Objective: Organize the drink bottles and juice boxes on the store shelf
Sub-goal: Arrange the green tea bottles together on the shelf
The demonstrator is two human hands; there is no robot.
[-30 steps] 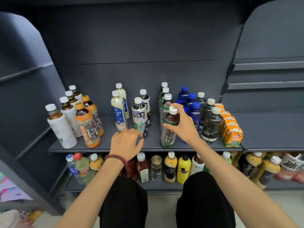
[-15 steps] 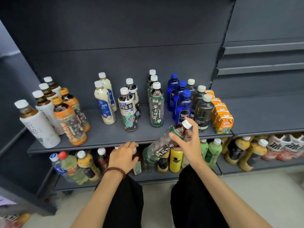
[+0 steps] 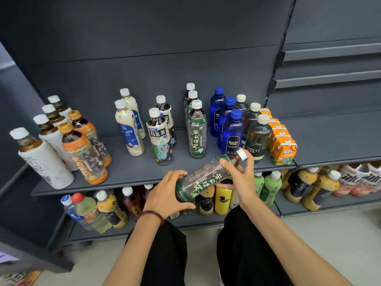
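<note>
Now that the left hand [image 3: 167, 193] has quit the shelf [image 3: 134, 168] edge, it grips the base of the tilted jasmine tea bottle [image 3: 206, 178], lower centre; the right hand [image 3: 241, 180] holds its neck. Off-shelf, awaiting placement.

A dark grey shelf [image 3: 134, 168] runs across mid-frame, backed by a matching panel [image 3: 144, 38]. Pale floor [image 3: 329, 234] shows lower right.

- Bead bracelet [image 3: 151, 215]: dark red, worn round a wrist.
- Black trousers [image 3: 165, 254]: two legs, knees apart, in the lower middle of the view.
- Floor [image 3: 319, 234]: pale and smooth, showing between and beside the legs.
- Printed packaging [image 3: 20, 277]: yellow and orange, cut off at the bottom-left corner.
</note>
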